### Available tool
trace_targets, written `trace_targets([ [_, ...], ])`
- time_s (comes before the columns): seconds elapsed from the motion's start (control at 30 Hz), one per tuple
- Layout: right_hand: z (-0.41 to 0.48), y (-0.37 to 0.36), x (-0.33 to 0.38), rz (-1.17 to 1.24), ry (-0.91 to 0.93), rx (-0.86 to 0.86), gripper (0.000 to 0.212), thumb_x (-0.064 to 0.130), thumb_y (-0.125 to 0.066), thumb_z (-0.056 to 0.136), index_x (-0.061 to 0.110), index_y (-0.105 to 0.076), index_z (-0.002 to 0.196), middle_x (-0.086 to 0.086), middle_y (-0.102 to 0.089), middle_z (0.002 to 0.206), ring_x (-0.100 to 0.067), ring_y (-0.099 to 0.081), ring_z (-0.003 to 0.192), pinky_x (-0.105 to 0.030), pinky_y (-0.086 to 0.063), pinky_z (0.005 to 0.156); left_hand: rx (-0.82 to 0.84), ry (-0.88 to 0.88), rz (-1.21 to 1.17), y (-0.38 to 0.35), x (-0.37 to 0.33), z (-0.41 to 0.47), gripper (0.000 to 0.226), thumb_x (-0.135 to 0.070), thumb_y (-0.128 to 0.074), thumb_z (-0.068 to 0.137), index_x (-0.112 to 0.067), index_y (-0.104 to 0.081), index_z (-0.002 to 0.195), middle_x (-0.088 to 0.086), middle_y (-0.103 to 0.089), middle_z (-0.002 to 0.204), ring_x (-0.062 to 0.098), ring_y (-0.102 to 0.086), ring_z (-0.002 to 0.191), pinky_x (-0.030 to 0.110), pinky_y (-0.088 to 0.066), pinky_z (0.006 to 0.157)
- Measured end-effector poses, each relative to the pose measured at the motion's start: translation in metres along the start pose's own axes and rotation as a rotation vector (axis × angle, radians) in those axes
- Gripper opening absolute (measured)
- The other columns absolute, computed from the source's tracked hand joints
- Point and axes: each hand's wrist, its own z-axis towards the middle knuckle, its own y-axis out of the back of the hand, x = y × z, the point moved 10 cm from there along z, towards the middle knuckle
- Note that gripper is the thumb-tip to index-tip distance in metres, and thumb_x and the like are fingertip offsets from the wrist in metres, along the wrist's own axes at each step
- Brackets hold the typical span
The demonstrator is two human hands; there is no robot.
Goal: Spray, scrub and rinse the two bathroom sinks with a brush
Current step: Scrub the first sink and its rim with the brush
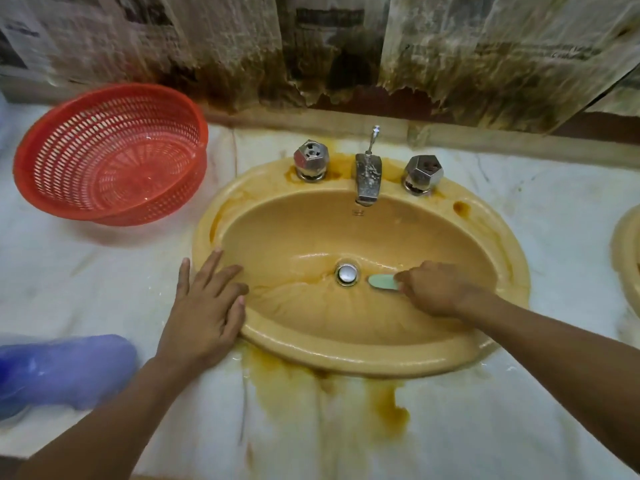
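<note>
A yellow oval sink (356, 355) is set in a white marble counter (104, 278). Inside the wet bowl my right hand (436, 289) grips a pale green brush (381, 281), whose head lies just right of the chrome drain plug (347, 274). My left hand (204, 306) rests flat with straight fingers on the sink's left rim and the counter. A chrome faucet (368, 178) with two knobs (311, 160) stands at the back of the sink. The edge of a second yellow sink (628, 258) shows at the far right.
A red plastic basket (110, 154) leans at the back left of the counter. A blurred blue plastic object (65, 368) lies at the near left. Orange-brown stains run down the counter in front of the sink. A stained, peeling wall rises behind the faucet.
</note>
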Motion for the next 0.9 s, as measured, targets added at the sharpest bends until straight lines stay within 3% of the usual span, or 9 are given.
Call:
trace_targets([
  [0.07,0.024,0.005,-0.003,0.037,-0.033,-0.052,0.038,0.039,-0.032,0.108,0.031,-0.054,0.138,-0.01,-0.067,0.114,-0.031,-0.065,0.101,-0.036,-0.048,0.072,0.005,-0.059,0.022,-0.002,-0.004,0.001,0.038,-0.034,-0.04,0.098,-0.019,-0.074,0.103,0.0,-0.067,0.123,0.029,-0.034,0.151,0.065,-0.012,0.122],
  [0.13,0.039,-0.002,0.001,0.167,-0.019,-0.043,0.036,0.041,-0.033,0.107,0.033,-0.058,0.132,-0.012,-0.068,0.117,-0.034,-0.063,0.108,-0.04,-0.052,0.081,0.011,-0.093,0.035,-0.003,-0.006,0.002,0.038,-0.035,-0.041,0.097,-0.019,-0.075,0.101,-0.001,-0.068,0.114,0.032,-0.041,0.145,0.067,-0.015,0.12],
  [0.23,0.043,-0.017,0.004,0.335,0.054,0.148,0.034,0.038,-0.045,0.104,0.029,-0.071,0.124,-0.003,-0.07,0.125,-0.028,-0.06,0.117,-0.041,-0.05,0.097,0.0,-0.103,0.022,-0.003,-0.004,0.005,0.036,-0.036,-0.043,0.096,-0.02,-0.075,0.099,-0.004,-0.068,0.109,0.033,-0.05,0.137,0.067,-0.016,0.119],
  [0.3,0.044,-0.015,-0.006,0.307,0.054,0.202,0.032,0.039,-0.047,0.104,0.032,-0.074,0.12,0.004,-0.07,0.124,-0.025,-0.06,0.116,-0.038,-0.049,0.099,-0.007,-0.099,-0.007,-0.002,-0.003,0.006,0.035,-0.036,-0.045,0.095,-0.02,-0.076,0.097,-0.005,-0.068,0.108,0.032,-0.052,0.134,0.066,-0.016,0.12],
  [0.47,0.045,0.002,0.005,-0.032,0.016,-0.067,0.028,0.041,-0.034,0.107,0.036,-0.055,0.124,-0.009,-0.067,0.106,-0.033,-0.065,0.094,-0.037,-0.049,0.067,0.003,-0.044,-0.084,0.0,0.0,0.008,0.034,-0.034,-0.042,0.096,-0.02,-0.073,0.096,-0.003,-0.065,0.11,0.028,-0.054,0.131,0.062,-0.015,0.121],
  [0.6,0.019,-0.004,0.012,0.011,0.046,0.022,0.035,0.041,-0.036,0.104,0.038,-0.059,0.129,-0.004,-0.066,0.109,-0.029,-0.064,0.102,-0.035,-0.05,0.073,0.009,0.001,-0.101,0.001,0.003,0.007,0.037,-0.033,-0.04,0.096,-0.017,-0.073,0.098,0.006,-0.063,0.121,0.03,-0.052,0.134,0.063,-0.014,0.121],
  [0.7,0.009,0.032,-0.011,-0.236,0.018,-0.195,0.036,0.031,-0.045,0.101,0.032,-0.056,0.135,0.0,-0.067,0.095,-0.028,-0.068,0.082,-0.031,-0.042,0.055,0.021,0.05,-0.099,0.0,0.007,0.008,0.038,-0.031,-0.038,0.096,-0.017,-0.073,0.102,0.009,-0.06,0.137,0.03,-0.043,0.143,0.065,-0.011,0.121],
  [0.8,-0.001,0.072,-0.034,-0.268,-0.053,-0.491,0.043,0.025,-0.065,0.095,0.02,-0.06,0.137,-0.003,-0.068,0.078,-0.033,-0.063,0.052,-0.027,-0.038,0.043,0.039,0.061,-0.119,-0.002,0.009,0.008,0.039,-0.029,-0.035,0.097,-0.017,-0.072,0.103,0.006,-0.059,0.138,0.027,-0.038,0.147,0.064,-0.013,0.121],
  [0.9,0.005,0.059,-0.035,-0.312,-0.037,-0.461,0.046,0.021,-0.06,0.096,0.019,-0.055,0.141,-0.001,-0.062,0.077,-0.031,-0.057,0.049,-0.024,-0.028,0.04,0.057,0.052,-0.116,-0.005,0.009,0.009,0.039,-0.028,-0.033,0.098,-0.017,-0.07,0.102,0.003,-0.062,0.129,0.027,-0.038,0.147,0.064,-0.017,0.12],
])
